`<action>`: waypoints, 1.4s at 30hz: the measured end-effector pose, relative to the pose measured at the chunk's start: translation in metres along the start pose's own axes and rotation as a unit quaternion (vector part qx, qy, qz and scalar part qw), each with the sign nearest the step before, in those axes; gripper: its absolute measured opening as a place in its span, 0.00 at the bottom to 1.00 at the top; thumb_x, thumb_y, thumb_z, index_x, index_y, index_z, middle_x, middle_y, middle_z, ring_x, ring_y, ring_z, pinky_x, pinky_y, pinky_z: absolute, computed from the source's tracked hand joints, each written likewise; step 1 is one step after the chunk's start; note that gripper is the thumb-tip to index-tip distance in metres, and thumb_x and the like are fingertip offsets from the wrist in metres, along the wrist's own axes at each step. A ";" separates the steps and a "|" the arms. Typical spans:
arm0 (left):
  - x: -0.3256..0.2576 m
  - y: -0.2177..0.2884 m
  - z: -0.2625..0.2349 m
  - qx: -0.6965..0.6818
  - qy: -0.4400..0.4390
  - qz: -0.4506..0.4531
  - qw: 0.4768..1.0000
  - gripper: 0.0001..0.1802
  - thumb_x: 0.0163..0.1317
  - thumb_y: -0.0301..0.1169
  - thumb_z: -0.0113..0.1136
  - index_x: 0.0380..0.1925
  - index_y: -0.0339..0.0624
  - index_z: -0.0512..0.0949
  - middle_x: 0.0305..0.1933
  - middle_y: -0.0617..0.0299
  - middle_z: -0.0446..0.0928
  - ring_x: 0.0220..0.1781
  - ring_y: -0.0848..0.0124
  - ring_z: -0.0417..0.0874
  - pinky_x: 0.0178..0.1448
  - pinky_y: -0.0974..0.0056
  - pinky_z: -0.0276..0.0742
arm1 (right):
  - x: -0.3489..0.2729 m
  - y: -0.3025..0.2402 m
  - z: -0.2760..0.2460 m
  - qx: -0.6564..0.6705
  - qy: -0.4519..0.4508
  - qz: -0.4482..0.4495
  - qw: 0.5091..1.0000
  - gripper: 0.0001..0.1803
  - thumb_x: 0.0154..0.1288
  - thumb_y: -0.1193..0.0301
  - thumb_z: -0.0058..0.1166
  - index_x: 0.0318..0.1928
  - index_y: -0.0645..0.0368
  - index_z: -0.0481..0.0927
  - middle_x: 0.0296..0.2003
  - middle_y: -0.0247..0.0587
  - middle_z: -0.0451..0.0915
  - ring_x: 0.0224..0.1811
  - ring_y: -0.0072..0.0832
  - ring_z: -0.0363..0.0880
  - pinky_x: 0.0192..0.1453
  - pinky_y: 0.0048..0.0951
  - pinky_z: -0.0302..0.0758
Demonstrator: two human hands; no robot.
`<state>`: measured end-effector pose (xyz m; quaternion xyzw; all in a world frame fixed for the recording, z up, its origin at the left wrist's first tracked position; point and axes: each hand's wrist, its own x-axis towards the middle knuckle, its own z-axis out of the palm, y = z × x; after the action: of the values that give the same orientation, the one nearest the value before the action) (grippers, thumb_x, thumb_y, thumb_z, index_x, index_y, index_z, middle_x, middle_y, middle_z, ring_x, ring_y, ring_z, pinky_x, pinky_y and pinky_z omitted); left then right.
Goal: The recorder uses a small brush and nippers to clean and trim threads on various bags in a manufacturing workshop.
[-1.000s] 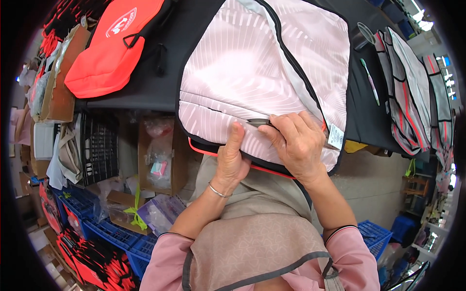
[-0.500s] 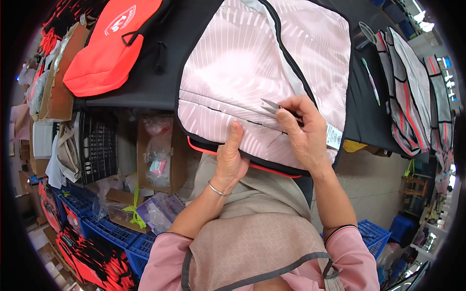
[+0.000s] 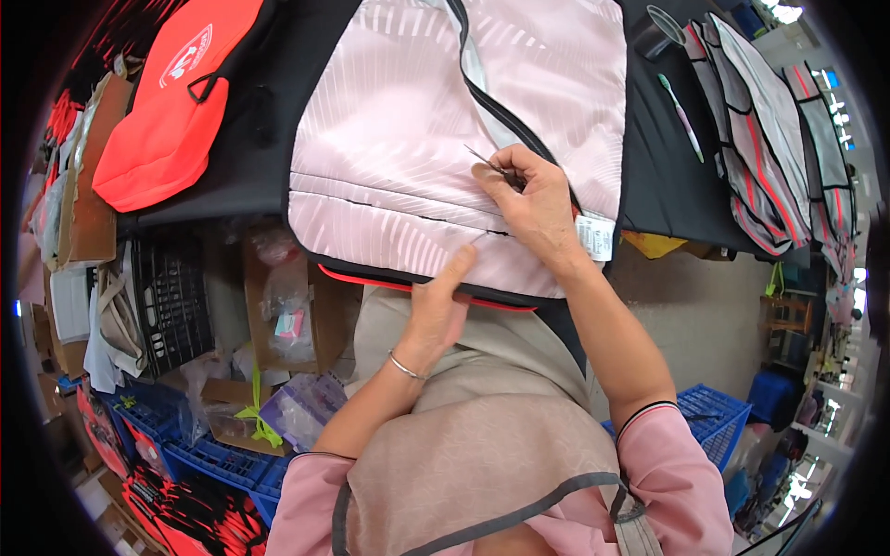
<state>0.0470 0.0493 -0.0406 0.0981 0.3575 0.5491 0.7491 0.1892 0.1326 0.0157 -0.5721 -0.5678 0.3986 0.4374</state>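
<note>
A pale pink striped backpack (image 3: pixel 408 148) with black trim and a red bottom edge lies flat on the black table (image 3: pixel 649 157). My left hand (image 3: pixel 443 301) grips its lower edge, thumb pressed on the pink panel near a horizontal seam. My right hand (image 3: pixel 528 199) rests on the bag to the right of the seam and pinches small metal thread snips (image 3: pixel 484 159), whose tips point up and left. A white label (image 3: pixel 598 236) hangs at the bag's edge just right of my right wrist.
A red-orange bag (image 3: pixel 171 102) lies at the table's far left. Several grey striped bags (image 3: pixel 779 139), a toothbrush-like tool (image 3: pixel 681 116) and a tape roll (image 3: pixel 658 28) sit on the right. Below the table stand cardboard boxes (image 3: pixel 287 306), a black crate (image 3: pixel 171 296) and blue crates (image 3: pixel 199 445).
My right hand has lifted away from my left hand and moved up and right along the bag, snips now raised. My left hand has stayed on the lower edge.
</note>
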 end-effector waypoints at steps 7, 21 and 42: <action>0.000 0.002 -0.001 -0.068 -0.071 -0.026 0.995 0.21 0.67 0.34 0.63 0.58 0.40 0.73 0.58 0.61 0.77 0.61 0.66 0.76 0.68 0.57 0.68 | -0.032 -0.029 -0.030 -0.087 -0.078 -0.177 0.977 0.12 0.53 0.80 0.65 0.40 0.57 0.85 0.32 0.31 0.78 0.28 0.18 0.74 0.31 0.21 0.69; -0.003 0.014 0.022 0.004 -0.050 0.008 0.999 0.23 0.60 0.23 0.67 0.56 0.37 0.74 0.53 0.58 0.78 0.55 0.67 0.79 0.62 0.60 0.75 | -0.041 -0.013 -0.023 -0.170 -0.004 -0.198 0.965 0.10 0.57 0.83 0.58 0.40 0.62 0.76 0.30 0.36 0.72 0.28 0.29 0.73 0.33 0.28 0.71; 0.004 0.013 0.021 -0.092 -0.114 -0.061 0.987 0.21 0.67 0.31 0.61 0.57 0.33 0.73 0.56 0.55 0.78 0.58 0.65 0.78 0.67 0.57 0.71 | -0.055 -0.035 -0.038 -0.360 0.071 -0.296 0.882 0.16 0.45 0.69 0.73 0.35 0.55 0.81 0.27 0.31 0.77 0.30 0.32 0.73 0.35 0.33 0.71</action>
<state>0.0512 0.0630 -0.0196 0.0686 0.2229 0.5183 0.8228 0.2124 0.0745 0.0582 -0.5224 -0.7825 -0.0227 0.3381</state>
